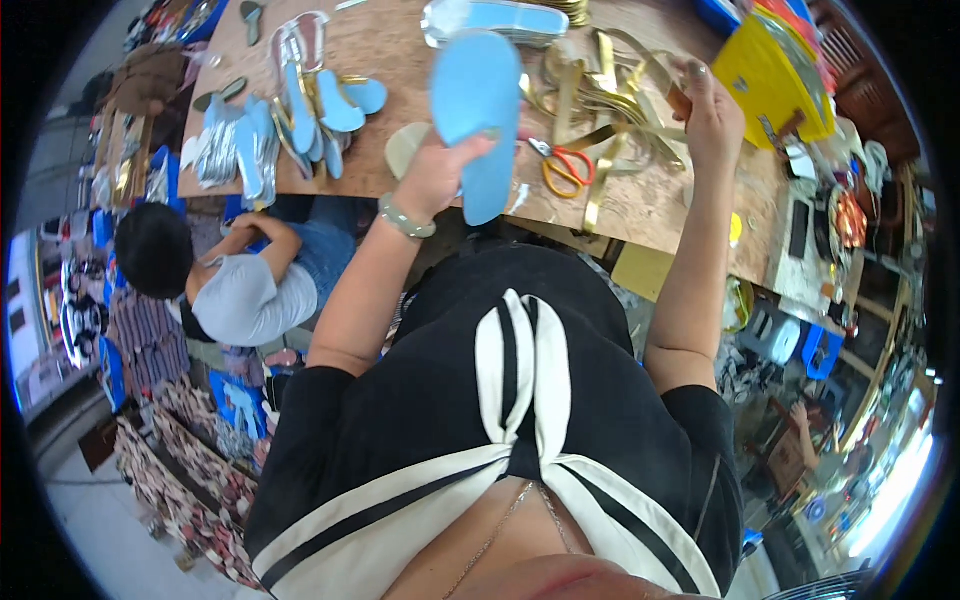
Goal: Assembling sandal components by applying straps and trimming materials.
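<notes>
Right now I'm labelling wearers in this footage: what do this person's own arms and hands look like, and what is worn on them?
Both forearms are bare. The left hand has a pale green bead bracelet at the wrist. The right hand wears nothing visible. Short black sleeves cover the upper arms.

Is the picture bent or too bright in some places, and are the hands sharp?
Head view: the table edge curves from fisheye distortion; black corners ring the frame; strong glare washes out the lower right; the left hand on the blue insole is fairly sharp, the right hand slightly soft.
</notes>
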